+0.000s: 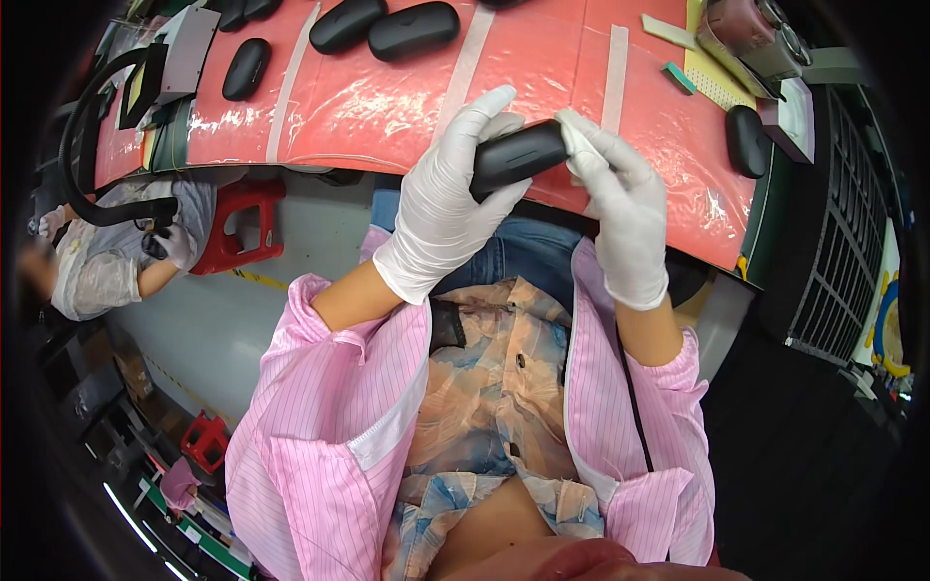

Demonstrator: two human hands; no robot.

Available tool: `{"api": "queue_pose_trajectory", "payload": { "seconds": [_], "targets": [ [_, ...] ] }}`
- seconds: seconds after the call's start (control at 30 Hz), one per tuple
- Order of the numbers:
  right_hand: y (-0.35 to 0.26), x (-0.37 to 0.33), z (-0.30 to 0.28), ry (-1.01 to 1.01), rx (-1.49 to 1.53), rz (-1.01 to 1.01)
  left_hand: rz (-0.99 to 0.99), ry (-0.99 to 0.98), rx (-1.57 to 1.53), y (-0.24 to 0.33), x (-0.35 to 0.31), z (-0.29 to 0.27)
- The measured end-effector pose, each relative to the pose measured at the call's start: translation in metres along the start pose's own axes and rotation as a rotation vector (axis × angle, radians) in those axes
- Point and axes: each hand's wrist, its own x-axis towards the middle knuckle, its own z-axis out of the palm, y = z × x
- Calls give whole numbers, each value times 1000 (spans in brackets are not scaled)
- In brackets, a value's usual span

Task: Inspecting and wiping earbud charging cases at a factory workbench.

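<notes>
A black oblong case (pixel 520 157), smooth with rounded ends and shaped like a glasses case, is held above the near edge of the red-covered table. My white-gloved left hand (pixel 453 184) wraps round its left end, the thumb underneath and the fingers behind. At the case's right end, the gloved fingertips of my right hand (pixel 620 184) are pinched together against it. Whether those fingertips also hold a small white cloth I cannot tell. The case looks closed, with a thin line along the side facing me.
Several similar black cases (pixel 414 31) lie on the red table covering (pixel 542 73); one lies near its right edge. A small green block (pixel 679 77) and a white box (pixel 788 118) are at the right. A co-worker (pixel 126 242) sits at the left by a red stool (pixel 237 225).
</notes>
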Motion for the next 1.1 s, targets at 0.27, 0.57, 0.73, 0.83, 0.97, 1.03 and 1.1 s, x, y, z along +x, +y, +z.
{"api": "queue_pose_trajectory", "payload": {
  "seconds": [0.27, 0.57, 0.73, 0.83, 0.97, 1.03, 1.1],
  "targets": [
    [-2, -6, 9, 54, -512, -273, 175, 65, 70, 8, 2, -9],
    [-6, -8, 13, 73, -668, -688, 132, 65, 157, 21, 5, -11],
    [-5, -8, 18, 131, -864, -810, 127, 71, 183, 20, 1, -15],
    [-2, -3, 12, 177, -681, -481, -63, 20, -193, 22, 0, -15],
    [-8, 10, 1, 52, -349, -426, -600, -179, -1126, 16, 13, -13],
    [-24, 19, -2, 130, -456, -439, -807, -196, -1340, 26, 14, -20],
    [-36, 21, 5, 103, -501, -506, -804, -174, -1529, 20, 10, -19]
  ]
}}
